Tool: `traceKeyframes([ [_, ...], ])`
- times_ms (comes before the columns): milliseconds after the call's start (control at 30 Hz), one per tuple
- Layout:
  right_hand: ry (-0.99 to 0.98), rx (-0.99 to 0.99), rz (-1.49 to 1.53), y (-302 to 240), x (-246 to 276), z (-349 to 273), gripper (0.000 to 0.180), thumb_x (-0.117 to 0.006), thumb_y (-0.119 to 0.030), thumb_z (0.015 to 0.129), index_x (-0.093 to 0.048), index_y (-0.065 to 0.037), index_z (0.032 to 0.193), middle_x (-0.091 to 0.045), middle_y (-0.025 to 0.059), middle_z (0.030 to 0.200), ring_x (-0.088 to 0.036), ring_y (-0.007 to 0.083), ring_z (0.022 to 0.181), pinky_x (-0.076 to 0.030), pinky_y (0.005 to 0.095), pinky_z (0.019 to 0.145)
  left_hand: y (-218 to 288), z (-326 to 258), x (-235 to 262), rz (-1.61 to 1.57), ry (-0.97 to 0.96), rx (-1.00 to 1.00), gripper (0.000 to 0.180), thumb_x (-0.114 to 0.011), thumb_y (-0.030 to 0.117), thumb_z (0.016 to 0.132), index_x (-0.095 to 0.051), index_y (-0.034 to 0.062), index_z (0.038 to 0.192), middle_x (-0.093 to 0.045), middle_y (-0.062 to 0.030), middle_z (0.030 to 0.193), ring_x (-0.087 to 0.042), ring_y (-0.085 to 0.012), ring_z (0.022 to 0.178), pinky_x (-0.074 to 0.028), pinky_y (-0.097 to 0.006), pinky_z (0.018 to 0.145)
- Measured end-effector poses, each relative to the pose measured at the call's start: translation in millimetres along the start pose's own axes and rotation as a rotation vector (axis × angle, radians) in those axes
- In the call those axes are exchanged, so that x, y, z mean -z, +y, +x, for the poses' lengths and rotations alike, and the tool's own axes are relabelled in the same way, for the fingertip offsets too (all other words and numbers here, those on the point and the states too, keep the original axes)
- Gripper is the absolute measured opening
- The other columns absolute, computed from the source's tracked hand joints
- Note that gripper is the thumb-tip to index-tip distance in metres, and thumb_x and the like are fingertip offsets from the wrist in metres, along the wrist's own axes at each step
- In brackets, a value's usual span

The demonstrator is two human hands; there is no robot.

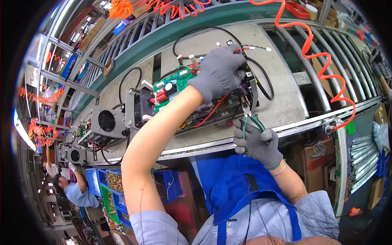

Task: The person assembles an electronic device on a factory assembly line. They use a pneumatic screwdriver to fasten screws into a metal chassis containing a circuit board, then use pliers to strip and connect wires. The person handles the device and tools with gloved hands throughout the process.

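Grey pallet board (281,81) on roller conveyor (310,77); open electronics unit (196,102), black cable (204,30) on board.

The left hand (219,71), gloved grey, reaches to the upper centre, fingers curled downward. The right hand (257,141), gloved too, sits below it, fist closed.

You are wearing grey knit gloves on your left hand (219,70) and right hand (258,143), a thin bracelet (279,172) at the right wrist, a short-sleeved pale blue shirt (163,228) and a bright blue apron (232,190).
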State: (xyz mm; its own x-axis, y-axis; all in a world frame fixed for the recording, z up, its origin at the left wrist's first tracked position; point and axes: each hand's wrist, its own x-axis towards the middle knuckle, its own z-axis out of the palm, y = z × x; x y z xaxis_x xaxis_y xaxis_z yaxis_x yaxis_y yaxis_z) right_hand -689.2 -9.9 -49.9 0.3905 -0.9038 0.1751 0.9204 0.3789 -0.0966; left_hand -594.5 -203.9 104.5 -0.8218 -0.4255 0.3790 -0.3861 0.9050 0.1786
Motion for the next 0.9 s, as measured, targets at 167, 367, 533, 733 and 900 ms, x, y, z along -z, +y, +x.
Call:
traceKeyframes([
  [167, 0.22, 0.024, -0.191, 4, -20, -7, 0.084, -0.061, -0.03, 0.066, -0.038, -0.004, 0.143, -0.055, 0.0126, 0.121, -0.058, 0.0271, 0.104, -0.046, 0.0443, 0.094, -11, 2, -2, -0.048, -0.04, 0.058, 0.022, -0.071, 0.015, 0.074, -0.069, 0.0088, 0.095, -0.062, -0.0162, 0.104, -0.06, -0.0392, 0.091, -0.05, -0.047, 0.08],
  [367, 0.15, -0.074, -0.237, 1, -11, 1, 0.084, -0.061, -0.017, 0.064, -0.037, -0.006, 0.144, -0.055, 0.016, 0.126, -0.059, 0.0324, 0.109, -0.047, 0.0536, 0.098, -13, -3, 3, -0.026, -0.008, 0.043, 0.018, -0.069, 0.017, 0.072, -0.07, 0.0064, 0.087, -0.062, -0.0188, 0.096, -0.061, -0.0393, 0.088, -0.05, -0.048, 0.076],
  [533, 0.211, -0.005, -0.239, 1, 15, -3, 0.087, -0.063, -0.016, 0.061, -0.039, -0.004, 0.144, -0.056, 0.0153, 0.122, -0.058, 0.0333, 0.108, -0.048, 0.0543, 0.097, -14, 16, -18, 0.084, -0.037, 0.085, 0.03, -0.069, 0.031, 0.058, -0.073, 0.0055, 0.074, -0.067, -0.0191, 0.077, -0.065, -0.0394, 0.072, -0.053, -0.047, 0.064],
  [733, 0.366, 0.182, -0.435, 16, 31, 1, 0.079, -0.059, -0.012, 0.068, -0.037, -0.003, 0.143, -0.046, 0.0044, 0.102, -0.044, 0.0161, 0.075, -0.041, 0.0306, 0.069, -18, 5, -24, 0.165, -0.232, 0.174, 0.037, -0.07, 0.046, 0.069, -0.077, 0.0137, 0.085, -0.07, -0.0129, 0.084, -0.07, -0.0304, 0.081, -0.053, -0.043, 0.068],
  [900, 0.17, 0.137, -0.462, 11, 41, 4, 0.072, -0.058, -0.007, 0.077, -0.033, 0.0, 0.144, -0.039, 0.0006, 0.091, -0.034, 0.0085, 0.071, -0.035, 0.0225, 0.058, -10, 8, -11, 0.242, -0.244, 0.101, 0.039, -0.071, 0.048, 0.07, -0.077, 0.0145, 0.089, -0.071, -0.011, 0.082, -0.07, -0.0301, 0.08, -0.053, -0.044, 0.067],
])
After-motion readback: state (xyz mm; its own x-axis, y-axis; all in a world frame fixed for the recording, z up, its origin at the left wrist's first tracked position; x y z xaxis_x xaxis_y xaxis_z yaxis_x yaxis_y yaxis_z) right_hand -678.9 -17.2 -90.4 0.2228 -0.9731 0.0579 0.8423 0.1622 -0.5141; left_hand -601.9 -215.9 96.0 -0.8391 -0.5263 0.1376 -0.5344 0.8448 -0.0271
